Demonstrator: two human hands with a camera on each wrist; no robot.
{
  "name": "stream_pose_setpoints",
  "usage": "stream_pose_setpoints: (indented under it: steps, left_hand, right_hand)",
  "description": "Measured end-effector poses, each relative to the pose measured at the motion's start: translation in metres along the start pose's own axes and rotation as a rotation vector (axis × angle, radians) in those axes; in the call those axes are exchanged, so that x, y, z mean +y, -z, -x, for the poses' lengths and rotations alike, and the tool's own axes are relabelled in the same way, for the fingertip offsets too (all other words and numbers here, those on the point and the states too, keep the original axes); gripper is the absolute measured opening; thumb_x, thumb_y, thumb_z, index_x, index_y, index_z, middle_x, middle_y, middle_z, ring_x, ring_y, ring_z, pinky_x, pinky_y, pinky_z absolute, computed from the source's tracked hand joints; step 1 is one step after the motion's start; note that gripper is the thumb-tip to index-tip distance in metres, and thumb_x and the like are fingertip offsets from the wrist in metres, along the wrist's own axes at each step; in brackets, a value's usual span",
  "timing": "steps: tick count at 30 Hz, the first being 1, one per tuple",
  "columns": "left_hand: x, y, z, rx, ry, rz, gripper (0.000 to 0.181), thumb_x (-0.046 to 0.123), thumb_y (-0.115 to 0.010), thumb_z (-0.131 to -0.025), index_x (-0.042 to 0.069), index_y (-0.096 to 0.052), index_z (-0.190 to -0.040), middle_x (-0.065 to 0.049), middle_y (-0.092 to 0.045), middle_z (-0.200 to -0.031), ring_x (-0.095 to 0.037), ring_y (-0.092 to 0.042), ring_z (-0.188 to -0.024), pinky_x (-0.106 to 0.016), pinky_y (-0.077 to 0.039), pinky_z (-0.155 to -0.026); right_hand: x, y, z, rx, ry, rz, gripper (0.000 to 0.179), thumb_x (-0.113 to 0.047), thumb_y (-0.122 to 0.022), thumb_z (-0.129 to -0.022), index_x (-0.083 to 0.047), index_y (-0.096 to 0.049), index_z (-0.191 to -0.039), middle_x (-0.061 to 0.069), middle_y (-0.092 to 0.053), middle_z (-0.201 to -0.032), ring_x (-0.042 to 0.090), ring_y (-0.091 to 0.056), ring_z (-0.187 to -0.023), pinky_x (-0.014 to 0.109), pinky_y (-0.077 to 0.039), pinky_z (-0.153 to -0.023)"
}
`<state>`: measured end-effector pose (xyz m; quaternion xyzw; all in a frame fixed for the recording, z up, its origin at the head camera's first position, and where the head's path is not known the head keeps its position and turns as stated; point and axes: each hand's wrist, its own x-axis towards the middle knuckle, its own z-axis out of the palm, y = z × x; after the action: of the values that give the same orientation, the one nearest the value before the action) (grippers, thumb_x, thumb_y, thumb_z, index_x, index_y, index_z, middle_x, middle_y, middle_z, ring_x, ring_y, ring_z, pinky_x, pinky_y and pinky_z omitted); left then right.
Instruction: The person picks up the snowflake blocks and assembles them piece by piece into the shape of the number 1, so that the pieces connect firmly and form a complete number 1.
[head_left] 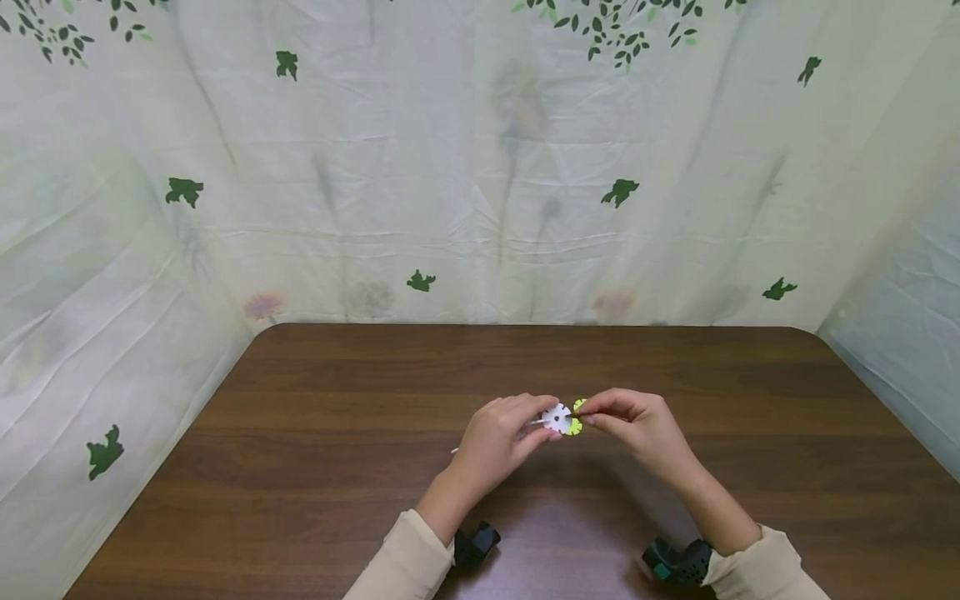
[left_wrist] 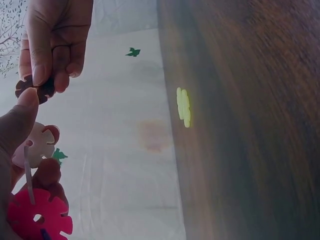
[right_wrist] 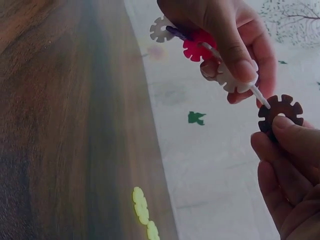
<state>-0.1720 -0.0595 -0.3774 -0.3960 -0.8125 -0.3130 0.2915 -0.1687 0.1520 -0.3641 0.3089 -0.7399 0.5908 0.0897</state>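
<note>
Right of centre in the head view, a left hand and a right hand meet over a brown wooden surface, working on a chain of notched discs. The left fingers pinch a white disc, thumb across one face and fingertips behind it. The right fingers are closed in a pinch on a dark brown disc, the thumb lying near its centre hole.

Seen from the right wrist, the chain's long axis slants from the upper left to the lower right of the frame. A second white disc sits at the upper end, followed by a purple disc turned edge-on and a pink disc, then the pinched white one. Beyond that, a thin white disc, also edge-on, points down to the right and meets the rim of the brown disc; whether it is seated in a notch is hard to say from this angle.

Bright yellow-green discs lie on the surface, just left of the bottom centre of the right wrist view. A pale curtain printed with green birds fills the upper part of the head view.
</note>
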Motion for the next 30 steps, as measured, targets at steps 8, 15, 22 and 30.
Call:
stream_pose_setpoints:
  steps: [8, 15, 22, 30]
  left_hand:
    - [0.0, -0.001, 0.0, -0.01, 0.004, 0.013, 0.033, 0.022, -0.074, -0.074, 0.008, -0.064, -0.102, 0.003, -0.064, -0.088, -0.008, -0.057, -0.074, -0.024, -0.045, -0.067]
    - [-0.001, 0.0, 0.0, -0.028, 0.026, 0.024, 0.034, 0.025, -0.073, -0.075, 0.009, -0.064, -0.103, 0.003, -0.064, -0.091, -0.009, -0.058, -0.075, -0.024, -0.043, -0.065]
    - [-0.001, 0.002, 0.0, -0.039, 0.055, 0.028, 0.036, 0.026, -0.073, -0.075, 0.01, -0.063, -0.106, 0.003, -0.064, -0.094, -0.011, -0.059, -0.077, -0.023, -0.042, -0.064]
    - [-0.003, 0.001, 0.001, -0.019, 0.062, 0.014, 0.037, 0.023, -0.074, -0.075, 0.009, -0.064, -0.108, 0.002, -0.065, -0.1, -0.008, -0.059, -0.084, -0.024, -0.043, -0.066]
  right_hand:
    - [-0.017, -0.006, -0.002, -0.006, 0.022, 0.003, 0.011, 0.017, -0.061, -0.074, 0.012, -0.062, -0.084, 0.019, -0.063, -0.079, 0.008, -0.061, -0.069, 0.028, -0.051, -0.058]
    - [-0.007, -0.004, -0.001, -0.015, -0.012, -0.004, 0.012, 0.016, -0.061, -0.075, 0.01, -0.062, -0.086, 0.017, -0.063, -0.081, 0.008, -0.06, -0.07, 0.025, -0.05, -0.058]
    - [0.004, 0.003, 0.0, -0.036, -0.032, 0.031, 0.018, 0.007, -0.062, -0.079, 0.0, -0.063, -0.095, 0.012, -0.062, -0.091, 0.017, -0.06, -0.078, 0.028, -0.051, -0.064]
    - [0.002, 0.002, 0.001, -0.004, -0.054, 0.026, 0.013, 0.005, -0.063, -0.08, 0.001, -0.062, -0.092, 0.012, -0.061, -0.086, 0.023, -0.061, -0.071, 0.03, -0.051, -0.062]
